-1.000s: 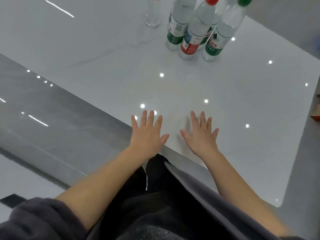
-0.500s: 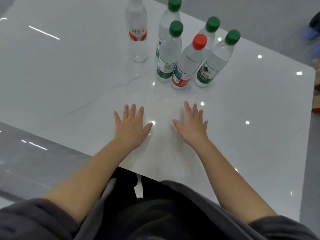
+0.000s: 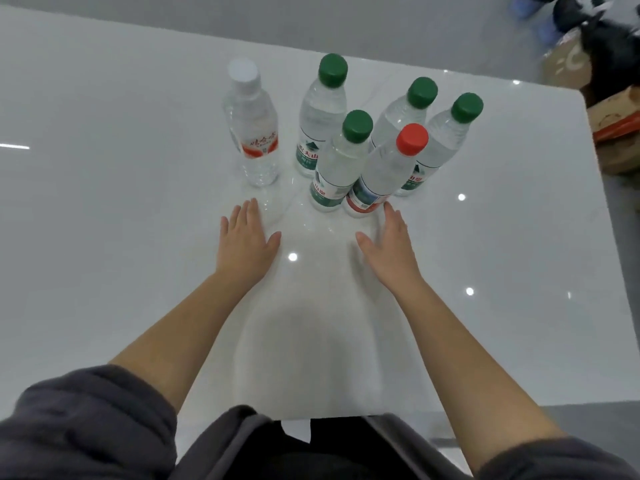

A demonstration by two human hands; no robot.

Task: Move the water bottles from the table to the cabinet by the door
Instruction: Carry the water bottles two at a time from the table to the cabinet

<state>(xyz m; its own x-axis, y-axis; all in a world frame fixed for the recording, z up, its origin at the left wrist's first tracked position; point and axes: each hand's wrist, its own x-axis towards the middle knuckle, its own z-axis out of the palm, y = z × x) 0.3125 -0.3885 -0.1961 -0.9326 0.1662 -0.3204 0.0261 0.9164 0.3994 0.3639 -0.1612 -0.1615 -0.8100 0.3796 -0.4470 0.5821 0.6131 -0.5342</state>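
Several clear water bottles stand upright in a cluster on the glossy white table [image 3: 121, 237]. One with a white cap and red label [image 3: 254, 133] stands apart at the left. A red-capped bottle [image 3: 384, 174] is nearest, beside a green-capped bottle [image 3: 341, 164]; three more green-capped bottles stand behind them. My left hand [image 3: 246, 247] lies flat and empty on the table just in front of the white-capped bottle. My right hand [image 3: 391, 251] is flat too, with its fingertips close to the base of the red-capped bottle. Neither hand holds anything.
The table's far edge runs behind the bottles and its right edge lies at the right. Brown cardboard boxes [image 3: 616, 112] sit on the grey floor beyond the right corner. A dark shape [image 3: 602, 26] is at the top right.
Both flat hands have moved forward across the table toward the bottles. The view has come closer, so the bottles now stand just beyond my fingertips.
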